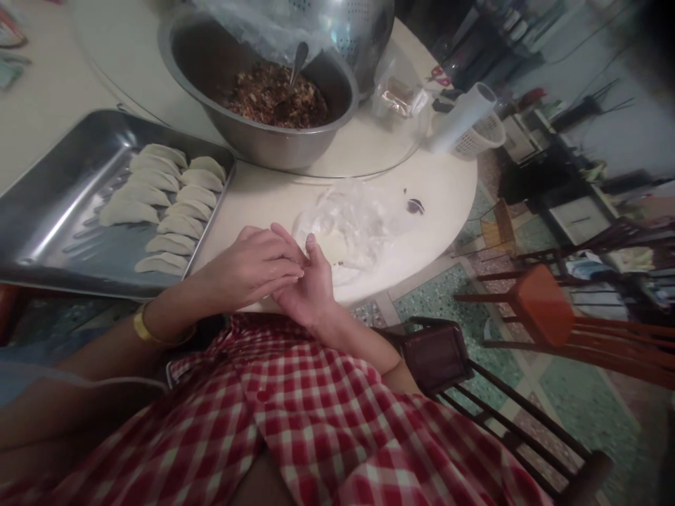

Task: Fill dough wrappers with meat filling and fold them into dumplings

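In front of my body, over the table's near edge, my two hands touch. My left hand (pixel 258 267), with a gold bangle on its wrist, lays its outstretched fingers across the right palm. My right hand (pixel 310 284) faces palm inward, thumb raised and apart, its fingers partly covered by the left. I see nothing held between them, though the overlap hides part of the palm. Just beyond the right thumb, a pale round dumpling wrapper (pixel 333 247) lies on crumpled clear plastic (pixel 363 221). Left of my hands, several folded dumplings (pixel 176 225) lie in rows in a metal tray (pixel 74 190).
A steel bowl (pixel 274 147) of dark minced filling (pixel 264 95) with a spoon (pixel 299 63) stands behind, next to a colander (pixel 363 42). Farther right are a plastic roll (pixel 464 116), a white basket (pixel 482 133) and dark scraps (pixel 415 206). Chairs (pixel 543 302) stand on the floor.
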`<state>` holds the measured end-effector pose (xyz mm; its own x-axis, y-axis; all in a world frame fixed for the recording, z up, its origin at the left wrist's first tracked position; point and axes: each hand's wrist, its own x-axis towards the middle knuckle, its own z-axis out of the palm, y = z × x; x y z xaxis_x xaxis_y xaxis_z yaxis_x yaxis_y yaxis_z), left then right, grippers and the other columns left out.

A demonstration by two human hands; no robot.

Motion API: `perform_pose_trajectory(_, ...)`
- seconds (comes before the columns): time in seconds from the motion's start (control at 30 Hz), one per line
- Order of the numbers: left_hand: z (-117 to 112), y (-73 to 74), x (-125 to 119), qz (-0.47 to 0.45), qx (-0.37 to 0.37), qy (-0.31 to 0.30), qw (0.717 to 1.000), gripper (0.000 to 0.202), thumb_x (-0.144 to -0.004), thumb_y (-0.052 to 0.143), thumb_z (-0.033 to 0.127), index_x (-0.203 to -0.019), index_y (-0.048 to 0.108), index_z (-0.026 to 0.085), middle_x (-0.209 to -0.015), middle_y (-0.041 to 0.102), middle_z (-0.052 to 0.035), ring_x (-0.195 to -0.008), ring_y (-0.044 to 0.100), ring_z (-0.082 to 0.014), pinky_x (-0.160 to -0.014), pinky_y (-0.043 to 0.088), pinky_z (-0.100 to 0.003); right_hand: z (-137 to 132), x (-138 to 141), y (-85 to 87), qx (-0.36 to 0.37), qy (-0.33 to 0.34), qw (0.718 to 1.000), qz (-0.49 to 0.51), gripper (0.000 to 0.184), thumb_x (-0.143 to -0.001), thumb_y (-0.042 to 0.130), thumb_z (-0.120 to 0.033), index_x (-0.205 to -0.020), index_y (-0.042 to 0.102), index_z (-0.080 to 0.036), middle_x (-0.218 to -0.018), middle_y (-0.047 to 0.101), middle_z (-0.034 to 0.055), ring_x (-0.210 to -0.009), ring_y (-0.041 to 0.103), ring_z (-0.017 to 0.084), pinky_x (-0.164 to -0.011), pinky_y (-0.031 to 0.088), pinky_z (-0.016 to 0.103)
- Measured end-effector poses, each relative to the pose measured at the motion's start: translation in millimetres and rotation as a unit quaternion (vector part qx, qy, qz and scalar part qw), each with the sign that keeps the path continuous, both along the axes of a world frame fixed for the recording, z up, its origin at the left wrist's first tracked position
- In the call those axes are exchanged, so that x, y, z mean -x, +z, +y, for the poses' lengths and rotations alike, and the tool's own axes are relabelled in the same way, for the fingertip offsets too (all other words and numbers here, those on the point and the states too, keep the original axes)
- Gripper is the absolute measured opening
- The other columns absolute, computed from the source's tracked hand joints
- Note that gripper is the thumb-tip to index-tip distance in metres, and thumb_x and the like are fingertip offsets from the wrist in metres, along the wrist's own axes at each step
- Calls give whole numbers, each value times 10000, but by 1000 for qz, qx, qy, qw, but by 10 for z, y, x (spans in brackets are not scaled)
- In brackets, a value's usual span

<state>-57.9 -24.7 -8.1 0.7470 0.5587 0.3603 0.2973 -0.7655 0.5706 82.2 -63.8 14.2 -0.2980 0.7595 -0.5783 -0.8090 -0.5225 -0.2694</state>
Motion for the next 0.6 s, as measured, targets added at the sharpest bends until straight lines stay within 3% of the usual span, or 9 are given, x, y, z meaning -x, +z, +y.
perform_pose_trajectory(0.17,-7,51,-59,31,-41,-33,998,327,-1020,370,331,-901,671,278,-998,720,24,-981,637,-207,-938,413,-397,-13,0,-7,-16,-10,999,-32,521,-1032,198,-435,-1237,614,-197,-888,735,20,-814,692,178,-810,592,337)
perform_pose_trajectory(0.23,-35,90,-54,38,-44,-19,998,332,-1042,351,350,-996,669,267,-1057,723,20,-1020,619,-207,-942,405,-391,-15,-8,6,-17,-18,999,-37,525,-1027,199,-453,-1225,618,-208,-867,732,19,-834,697,183,-850,594,362)
perform_pose_trajectory(0.37,-82,102,21,20,-55,46,997,326,-1048,401,429,-1175,634,238,-1132,715,-9,-1088,596,-216,-952,405,-397,-19,-31,27,-36,-36,998,-41,531,-1013,201,-497,-1231,618,-250,-944,753,29,-849,699,195,-856,604,417)
perform_pose_trajectory(0.47,-102,53,69,-4,-79,97,992,311,-1044,419,425,-1095,663,239,-1027,734,-24,-993,632,-216,-873,423,-396,-27,-37,19,-49,-54,997,-30,525,-1017,196,-490,-1198,633,-262,-1070,759,42,-834,696,191,-827,609,425)
perform_pose_trajectory(0.6,-144,12,51,-23,-103,112,988,227,-1032,463,337,-994,661,232,-909,731,-38,-864,639,-228,-780,437,-415,-38,-25,-14,-61,-50,996,-35,508,-1015,215,-492,-1188,643,-279,-1145,749,39,-813,684,173,-768,609,366)
